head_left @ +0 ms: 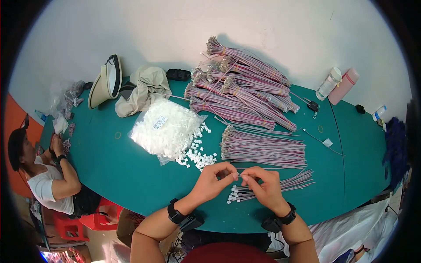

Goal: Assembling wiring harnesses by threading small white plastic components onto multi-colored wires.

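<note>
My left hand [215, 182] and my right hand [265, 186] meet fingertip to fingertip over the near part of the table. Thumb and forefinger of each are pinched. A thin pale wire end seems to run between them into the right fingers; what the left fingertips hold is too small to make out. Just beyond lies a wide row of pinkish-grey wires [263, 147]. Under and beside my right hand is a smaller bunch of wires [298, 180] with white connector housings [234, 195] on their left ends. Loose white housings [199, 154] are scattered left of the wire row.
A clear bag of white housings [164, 127] lies left of centre on the green table [105, 153]. Bundled wires [245, 87] are piled at the back. Bottles [344, 85] stand at back right, a visor hat [106, 81] at back left. A co-worker [48, 171] sits at the left.
</note>
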{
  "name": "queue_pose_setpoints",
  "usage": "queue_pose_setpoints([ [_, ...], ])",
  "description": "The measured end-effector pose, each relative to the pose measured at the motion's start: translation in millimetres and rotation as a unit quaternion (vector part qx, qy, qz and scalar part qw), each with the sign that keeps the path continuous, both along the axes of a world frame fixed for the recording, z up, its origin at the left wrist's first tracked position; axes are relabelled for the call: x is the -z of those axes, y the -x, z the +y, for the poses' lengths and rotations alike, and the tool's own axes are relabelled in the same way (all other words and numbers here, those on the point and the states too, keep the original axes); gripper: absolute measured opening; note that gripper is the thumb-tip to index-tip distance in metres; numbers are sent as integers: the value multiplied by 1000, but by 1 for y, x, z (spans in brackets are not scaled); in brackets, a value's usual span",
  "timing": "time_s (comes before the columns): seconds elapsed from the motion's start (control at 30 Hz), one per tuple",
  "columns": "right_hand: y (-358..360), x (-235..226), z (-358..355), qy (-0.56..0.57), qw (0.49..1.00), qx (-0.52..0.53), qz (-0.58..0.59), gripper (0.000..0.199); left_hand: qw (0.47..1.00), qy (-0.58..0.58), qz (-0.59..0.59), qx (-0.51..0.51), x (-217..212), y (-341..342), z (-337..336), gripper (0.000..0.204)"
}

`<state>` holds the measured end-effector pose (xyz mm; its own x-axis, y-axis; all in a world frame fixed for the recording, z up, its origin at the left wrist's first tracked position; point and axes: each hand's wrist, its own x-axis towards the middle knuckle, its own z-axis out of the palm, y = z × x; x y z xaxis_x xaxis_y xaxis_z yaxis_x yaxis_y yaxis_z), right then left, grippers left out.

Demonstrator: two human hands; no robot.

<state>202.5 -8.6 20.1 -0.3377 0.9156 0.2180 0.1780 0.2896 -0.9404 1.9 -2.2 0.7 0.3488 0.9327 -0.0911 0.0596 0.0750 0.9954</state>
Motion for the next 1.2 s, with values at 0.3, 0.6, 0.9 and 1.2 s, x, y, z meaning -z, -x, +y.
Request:
queue_pose_setpoints([
  [0.3,5,-2,0,-44,998,40,-29,9,1000,-22,-2,-21,2,1,0,11],
  [0.6,-5,0,0,30,998,31,-38,9,999,-33,16,-6,2,-3,-1,10],
  [0.9,-5,-5,4,88,996,31,-8,8,997,-2,-69,-21,4,-4,1,14],
  [1.2,-4,-6,3,90,996,19,-10,7,1000,-13,10,-8,0,-1,0,10],
])
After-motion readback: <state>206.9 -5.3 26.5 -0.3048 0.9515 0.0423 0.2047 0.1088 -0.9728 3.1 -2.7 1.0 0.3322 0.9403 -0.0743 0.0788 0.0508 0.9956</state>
